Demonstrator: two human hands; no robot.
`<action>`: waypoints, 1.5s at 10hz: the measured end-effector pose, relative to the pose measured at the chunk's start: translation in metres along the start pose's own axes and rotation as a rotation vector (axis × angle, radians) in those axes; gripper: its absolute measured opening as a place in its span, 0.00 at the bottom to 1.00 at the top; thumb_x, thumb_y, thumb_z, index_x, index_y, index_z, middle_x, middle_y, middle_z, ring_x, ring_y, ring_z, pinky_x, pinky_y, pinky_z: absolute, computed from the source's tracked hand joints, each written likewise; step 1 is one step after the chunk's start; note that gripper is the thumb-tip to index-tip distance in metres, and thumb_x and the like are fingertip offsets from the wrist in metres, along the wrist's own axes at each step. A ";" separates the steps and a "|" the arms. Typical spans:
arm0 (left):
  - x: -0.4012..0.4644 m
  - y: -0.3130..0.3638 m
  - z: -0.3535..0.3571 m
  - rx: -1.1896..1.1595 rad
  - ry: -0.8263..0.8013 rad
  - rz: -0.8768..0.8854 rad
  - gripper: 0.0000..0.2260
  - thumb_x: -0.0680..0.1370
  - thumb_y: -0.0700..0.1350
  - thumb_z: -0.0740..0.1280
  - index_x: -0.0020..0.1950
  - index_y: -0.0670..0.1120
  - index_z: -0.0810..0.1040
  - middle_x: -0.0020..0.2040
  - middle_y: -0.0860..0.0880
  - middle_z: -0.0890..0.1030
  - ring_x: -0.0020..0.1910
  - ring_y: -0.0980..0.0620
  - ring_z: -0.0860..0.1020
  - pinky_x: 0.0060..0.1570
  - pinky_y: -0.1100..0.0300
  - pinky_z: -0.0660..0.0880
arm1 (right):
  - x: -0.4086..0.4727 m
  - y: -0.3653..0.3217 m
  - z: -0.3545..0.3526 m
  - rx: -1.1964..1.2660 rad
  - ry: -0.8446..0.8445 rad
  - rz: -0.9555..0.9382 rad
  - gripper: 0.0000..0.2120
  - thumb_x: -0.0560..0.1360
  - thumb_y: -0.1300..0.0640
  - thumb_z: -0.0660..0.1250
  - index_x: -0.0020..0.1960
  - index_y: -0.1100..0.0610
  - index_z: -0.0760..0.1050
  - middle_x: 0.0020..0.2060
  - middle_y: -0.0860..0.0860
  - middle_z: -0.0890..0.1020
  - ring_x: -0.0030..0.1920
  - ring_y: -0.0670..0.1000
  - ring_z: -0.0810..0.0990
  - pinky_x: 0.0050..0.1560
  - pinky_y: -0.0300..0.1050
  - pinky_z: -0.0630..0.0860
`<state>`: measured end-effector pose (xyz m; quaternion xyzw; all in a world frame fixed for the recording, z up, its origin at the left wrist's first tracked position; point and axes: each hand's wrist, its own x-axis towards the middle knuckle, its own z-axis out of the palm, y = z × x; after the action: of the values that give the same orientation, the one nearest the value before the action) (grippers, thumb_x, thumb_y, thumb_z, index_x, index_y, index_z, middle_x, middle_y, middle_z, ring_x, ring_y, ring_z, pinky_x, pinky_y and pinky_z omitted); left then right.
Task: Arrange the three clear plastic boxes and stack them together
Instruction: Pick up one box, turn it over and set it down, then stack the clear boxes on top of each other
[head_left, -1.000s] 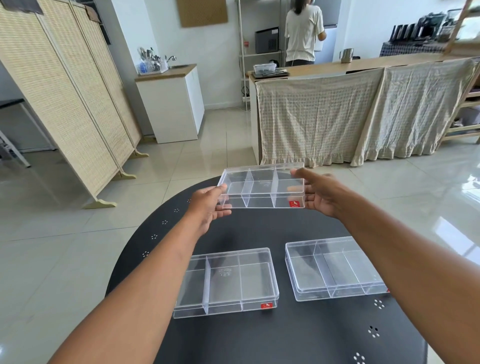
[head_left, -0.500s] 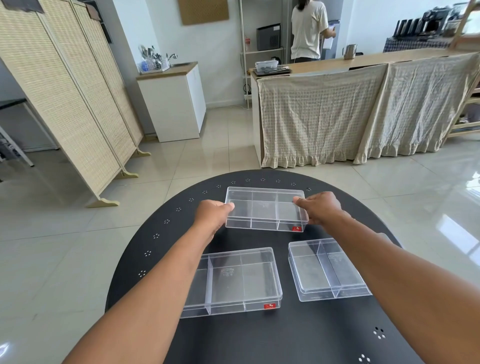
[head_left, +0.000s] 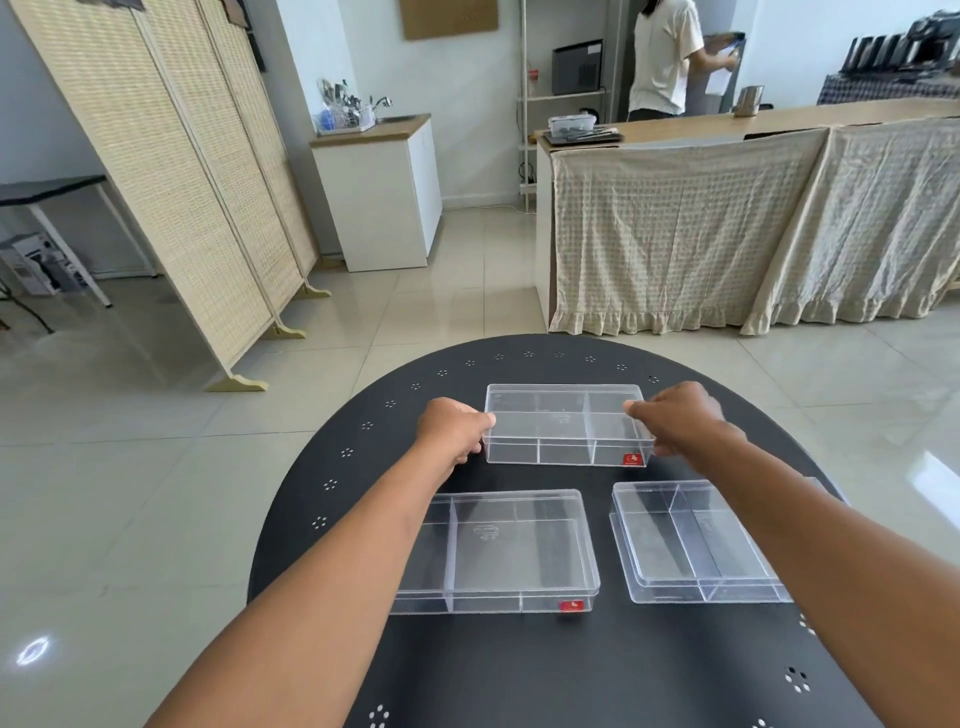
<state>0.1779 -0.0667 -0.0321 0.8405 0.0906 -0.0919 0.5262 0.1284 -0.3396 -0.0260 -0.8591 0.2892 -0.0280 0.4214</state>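
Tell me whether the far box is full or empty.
Empty. Through the far box only its clear dividers and the black table beneath show; both hands hold its ends.

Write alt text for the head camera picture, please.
Two bare hands, left hand and right hand, grip the ends of the far clear box on a round black table; two more clear boxes lie nearer, unstacked.

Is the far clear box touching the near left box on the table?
Apart. In the head view a strip of bare black table shows between the far box and the near left box.
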 end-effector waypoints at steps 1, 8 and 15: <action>0.003 -0.003 -0.016 -0.010 0.027 -0.011 0.02 0.72 0.39 0.69 0.42 0.41 0.79 0.36 0.41 0.79 0.36 0.45 0.75 0.36 0.55 0.73 | -0.001 -0.014 0.017 0.132 -0.075 0.022 0.15 0.75 0.57 0.74 0.55 0.68 0.83 0.43 0.61 0.86 0.44 0.61 0.86 0.55 0.61 0.86; 0.083 -0.060 -0.143 -0.212 0.239 -0.053 0.07 0.66 0.45 0.73 0.37 0.42 0.80 0.40 0.43 0.81 0.43 0.45 0.79 0.45 0.55 0.72 | 0.016 -0.113 0.147 0.361 -0.255 0.017 0.09 0.76 0.64 0.73 0.55 0.66 0.81 0.39 0.57 0.83 0.38 0.56 0.83 0.47 0.52 0.85; -0.028 -0.083 -0.160 -0.305 0.246 0.005 0.04 0.78 0.44 0.70 0.45 0.45 0.82 0.49 0.40 0.86 0.53 0.41 0.85 0.59 0.44 0.80 | -0.078 -0.087 0.053 0.367 -0.242 -0.122 0.09 0.79 0.58 0.73 0.47 0.65 0.82 0.41 0.61 0.83 0.40 0.55 0.82 0.46 0.46 0.84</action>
<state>0.1401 0.1119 -0.0284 0.7562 0.1649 0.0276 0.6326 0.1203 -0.2201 0.0201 -0.7810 0.1739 -0.0026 0.5999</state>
